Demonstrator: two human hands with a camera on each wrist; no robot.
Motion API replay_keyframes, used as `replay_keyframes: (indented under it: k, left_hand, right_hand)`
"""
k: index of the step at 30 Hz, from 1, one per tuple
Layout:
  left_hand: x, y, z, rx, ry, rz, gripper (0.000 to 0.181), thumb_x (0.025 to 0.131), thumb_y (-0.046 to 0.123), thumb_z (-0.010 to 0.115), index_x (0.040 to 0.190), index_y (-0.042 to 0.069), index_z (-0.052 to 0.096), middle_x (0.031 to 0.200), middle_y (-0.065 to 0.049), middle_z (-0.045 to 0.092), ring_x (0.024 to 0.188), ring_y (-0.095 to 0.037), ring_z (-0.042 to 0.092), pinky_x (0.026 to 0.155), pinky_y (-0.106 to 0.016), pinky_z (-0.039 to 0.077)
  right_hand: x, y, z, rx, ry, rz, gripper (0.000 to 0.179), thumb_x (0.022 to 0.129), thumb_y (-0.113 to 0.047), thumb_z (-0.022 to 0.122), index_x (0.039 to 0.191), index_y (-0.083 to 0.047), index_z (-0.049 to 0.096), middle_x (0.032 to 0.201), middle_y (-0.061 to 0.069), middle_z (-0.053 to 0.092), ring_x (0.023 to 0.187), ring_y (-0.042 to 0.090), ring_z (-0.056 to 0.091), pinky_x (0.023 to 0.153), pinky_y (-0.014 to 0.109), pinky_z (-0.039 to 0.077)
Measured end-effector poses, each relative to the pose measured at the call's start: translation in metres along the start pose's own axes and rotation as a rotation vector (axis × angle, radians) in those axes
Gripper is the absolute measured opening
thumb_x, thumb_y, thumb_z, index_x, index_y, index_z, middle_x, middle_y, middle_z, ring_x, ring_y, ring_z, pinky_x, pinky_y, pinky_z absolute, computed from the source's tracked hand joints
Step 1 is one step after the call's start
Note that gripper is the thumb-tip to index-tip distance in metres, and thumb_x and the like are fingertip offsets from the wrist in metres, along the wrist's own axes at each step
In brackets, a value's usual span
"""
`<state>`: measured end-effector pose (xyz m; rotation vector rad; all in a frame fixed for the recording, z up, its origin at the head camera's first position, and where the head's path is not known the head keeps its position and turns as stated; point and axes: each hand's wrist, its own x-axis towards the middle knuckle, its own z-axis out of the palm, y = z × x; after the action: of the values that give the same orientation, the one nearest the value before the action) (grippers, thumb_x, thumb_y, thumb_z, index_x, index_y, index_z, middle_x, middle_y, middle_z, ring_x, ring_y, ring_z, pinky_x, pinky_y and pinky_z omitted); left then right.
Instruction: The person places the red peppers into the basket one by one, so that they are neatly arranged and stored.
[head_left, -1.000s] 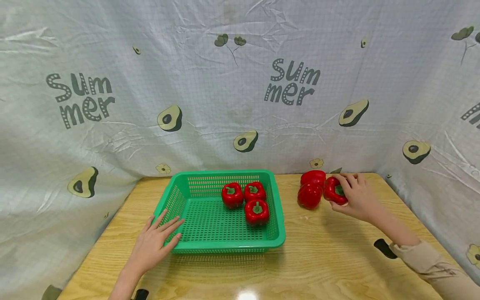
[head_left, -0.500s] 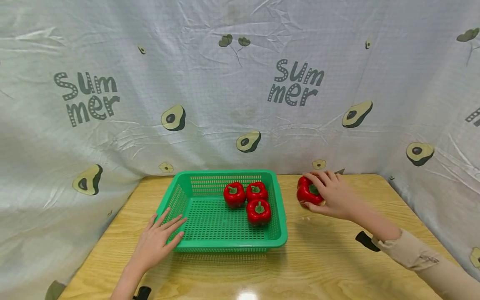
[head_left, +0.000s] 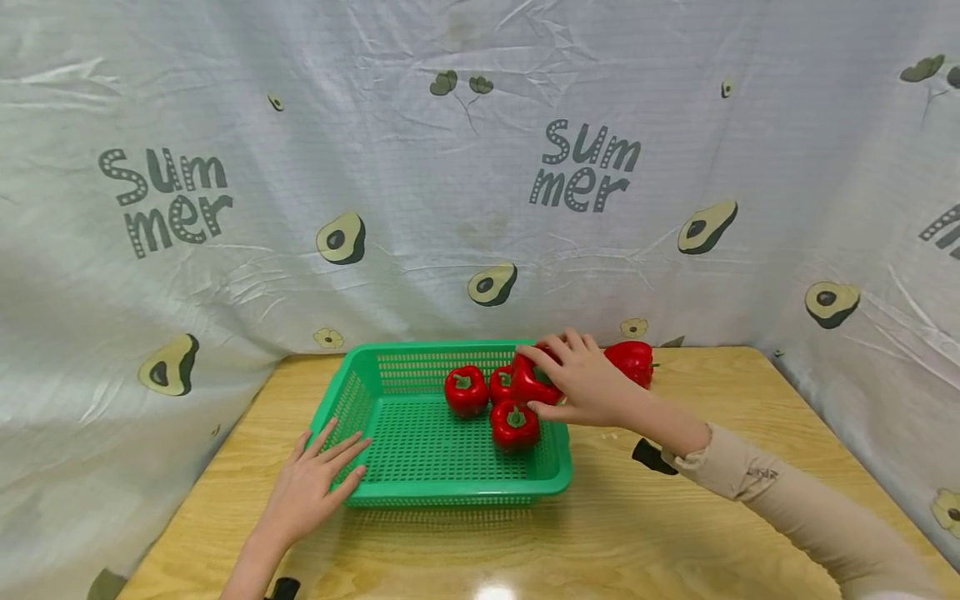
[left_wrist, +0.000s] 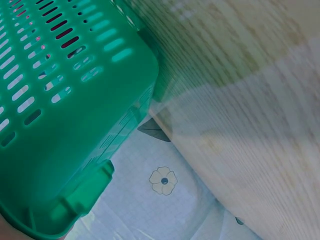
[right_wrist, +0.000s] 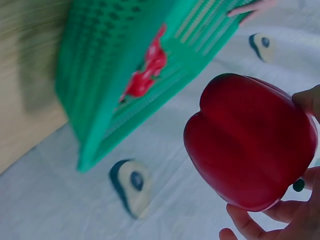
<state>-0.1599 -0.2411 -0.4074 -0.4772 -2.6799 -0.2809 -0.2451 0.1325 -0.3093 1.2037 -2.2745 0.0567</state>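
My right hand (head_left: 588,379) grips a red bell pepper (head_left: 529,379) over the right side of a green plastic basket (head_left: 450,489). In the right wrist view that bell pepper (right_wrist: 250,142) is held between thumb and fingers, apart from the basket wall. Three more red bell peppers sit in the basket's right half, stems up: one at the left (head_left: 466,392), one in front (head_left: 515,427), and one behind, partly covered by the held pepper. My left hand (head_left: 306,492), fingers spread, rests on the basket's left front rim.
Another red bell pepper (head_left: 632,361) lies on the wooden table (head_left: 720,433) right of the basket, partly behind my right hand. A white printed curtain (head_left: 405,192) hangs along the table's back and sides. The basket's left half shows its bare slotted bottom.
My right hand has carried the bell pepper left from the table's right side to over the basket. My left hand has stayed at the basket's rim.
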Motion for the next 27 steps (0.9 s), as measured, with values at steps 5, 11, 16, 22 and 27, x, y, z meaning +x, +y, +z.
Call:
replay_keyframes:
  k: [5, 11, 16, 22, 27]
  left_hand:
    - [-0.003, -0.001, 0.000, -0.004, -0.001, -0.001, 0.039, 0.086, 0.037, 0.054, 0.121, 0.020, 0.058, 0.123, -0.002, 0.058, 0.127, -0.037, 0.036, 0.103, -0.056, 0.023]
    - [0.000, -0.001, 0.001, 0.002, 0.005, 0.005, 0.039, 0.084, 0.032, 0.058, 0.121, 0.020, 0.058, 0.122, -0.003, 0.058, 0.127, -0.038, 0.036, 0.104, -0.057, 0.023]
    - [0.001, -0.001, 0.001, 0.001, 0.001, 0.007, 0.039, 0.084, 0.032, 0.057, 0.121, 0.020, 0.058, 0.123, -0.003, 0.058, 0.127, -0.037, 0.035, 0.104, -0.056, 0.022]
    - [0.001, -0.001, 0.001, 0.006, -0.001, 0.005, 0.039, 0.084, 0.033, 0.057, 0.121, 0.020, 0.058, 0.123, -0.002, 0.058, 0.127, -0.037, 0.036, 0.106, -0.054, 0.021]
    - [0.000, -0.002, 0.001, 0.013, 0.002, 0.004, 0.039, 0.084, 0.032, 0.057, 0.121, 0.021, 0.058, 0.123, -0.002, 0.058, 0.127, -0.037, 0.036, 0.107, -0.052, 0.020]
  right_hand:
    - [0.021, -0.015, 0.008, 0.029, -0.048, -0.017, 0.060, 0.077, -0.045, 0.057, 0.127, -0.014, 0.045, 0.107, 0.005, 0.052, 0.093, 0.022, 0.041, 0.074, 0.036, 0.039]
    - [0.043, -0.028, 0.020, -0.006, -0.096, -0.062, 0.059, 0.079, -0.048, 0.053, 0.128, -0.016, 0.045, 0.104, 0.003, 0.053, 0.090, 0.021, 0.040, 0.068, 0.033, 0.037]
    - [0.056, -0.034, 0.032, -0.023, -0.158, -0.120, 0.056, 0.081, -0.049, 0.051, 0.126, -0.015, 0.044, 0.105, 0.003, 0.052, 0.090, 0.021, 0.039, 0.070, 0.034, 0.037]
    - [0.065, -0.038, 0.050, -0.080, -0.242, -0.180, 0.058, 0.084, -0.053, 0.047, 0.129, -0.016, 0.042, 0.108, 0.006, 0.050, 0.091, 0.022, 0.041, 0.073, 0.036, 0.037]
    - [0.070, -0.044, 0.066, -0.187, -0.280, -0.235, 0.057, 0.086, -0.056, 0.042, 0.129, -0.019, 0.041, 0.110, 0.006, 0.049, 0.094, 0.023, 0.042, 0.075, 0.036, 0.040]
